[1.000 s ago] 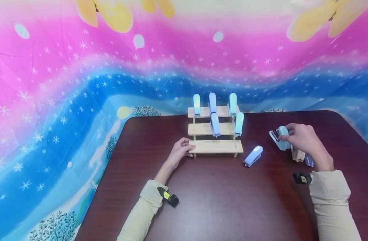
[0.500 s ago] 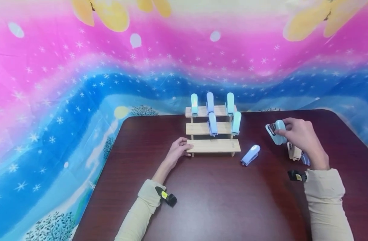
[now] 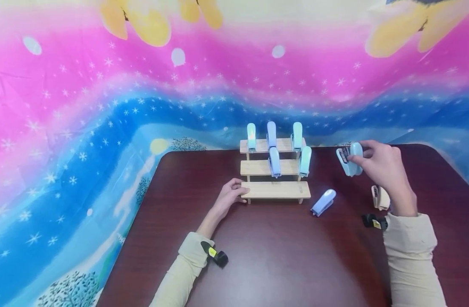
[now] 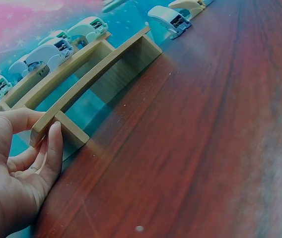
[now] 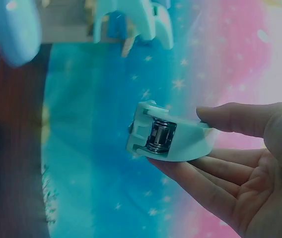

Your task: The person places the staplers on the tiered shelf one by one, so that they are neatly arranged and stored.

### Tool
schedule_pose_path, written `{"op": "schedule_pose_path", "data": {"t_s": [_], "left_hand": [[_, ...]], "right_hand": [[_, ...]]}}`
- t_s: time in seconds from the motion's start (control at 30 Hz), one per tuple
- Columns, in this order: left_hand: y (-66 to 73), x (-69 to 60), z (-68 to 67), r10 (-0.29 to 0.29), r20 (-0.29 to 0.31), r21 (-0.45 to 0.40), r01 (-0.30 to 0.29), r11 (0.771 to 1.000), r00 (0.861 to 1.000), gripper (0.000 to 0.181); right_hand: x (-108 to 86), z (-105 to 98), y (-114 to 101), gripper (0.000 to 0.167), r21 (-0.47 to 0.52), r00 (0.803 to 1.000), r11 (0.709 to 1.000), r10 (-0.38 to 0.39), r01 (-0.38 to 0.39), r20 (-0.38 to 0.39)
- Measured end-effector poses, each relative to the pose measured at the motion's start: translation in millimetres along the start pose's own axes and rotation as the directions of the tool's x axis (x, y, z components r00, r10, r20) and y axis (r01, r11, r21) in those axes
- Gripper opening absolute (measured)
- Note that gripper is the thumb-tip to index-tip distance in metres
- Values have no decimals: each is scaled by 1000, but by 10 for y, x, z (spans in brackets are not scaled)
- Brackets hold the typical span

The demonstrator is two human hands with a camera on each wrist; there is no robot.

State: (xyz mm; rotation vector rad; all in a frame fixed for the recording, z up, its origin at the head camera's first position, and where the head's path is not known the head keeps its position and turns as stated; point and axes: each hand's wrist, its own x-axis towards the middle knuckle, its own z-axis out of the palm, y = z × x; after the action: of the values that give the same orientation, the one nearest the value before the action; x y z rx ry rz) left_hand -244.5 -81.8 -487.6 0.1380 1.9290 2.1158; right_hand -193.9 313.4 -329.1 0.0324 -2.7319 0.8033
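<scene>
My right hand (image 3: 386,166) holds a mint-green stapler (image 3: 357,154) in the air, right of the three-step wooden stand (image 3: 274,190). In the right wrist view, thumb and fingers pinch that stapler (image 5: 188,143) by its rounded end, with the metal part facing outward. My left hand (image 3: 227,197) grips the left end of the stand's lowest step, thumb and fingers around the board in the left wrist view. On the top step stand a mint stapler (image 3: 251,136), a lavender one (image 3: 271,134) and another mint one (image 3: 297,135). The middle step bears a lavender stapler (image 3: 274,162) and a mint one (image 3: 305,161).
A lavender-blue stapler (image 3: 324,202) lies on the dark wooden table (image 3: 280,251) just right of the stand. Farther right, a beige stapler (image 3: 381,198) sits partly hidden below my right forearm. A printed cloth (image 3: 204,102) hangs behind the table.
My right hand has lifted the mint stapler up from beside the beige one and slightly leftward. The left hand keeps its grip on the stand. The head view has shifted slightly.
</scene>
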Motion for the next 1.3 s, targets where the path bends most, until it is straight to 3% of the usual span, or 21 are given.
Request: {"op": "schedule_pose_path", "data": {"t_s": [0.47, 1.3], "left_hand": [[-9, 21, 39, -4, 1, 0, 4, 1000, 1000, 37], [10, -16, 4, 6, -3, -22, -6, 1000, 1000, 33]], "right_hand": [[10, 49, -445, 55, 71, 996, 997, 15, -9, -83], [127, 426, -1005, 51, 187, 996, 981, -39, 53, -75]]}}
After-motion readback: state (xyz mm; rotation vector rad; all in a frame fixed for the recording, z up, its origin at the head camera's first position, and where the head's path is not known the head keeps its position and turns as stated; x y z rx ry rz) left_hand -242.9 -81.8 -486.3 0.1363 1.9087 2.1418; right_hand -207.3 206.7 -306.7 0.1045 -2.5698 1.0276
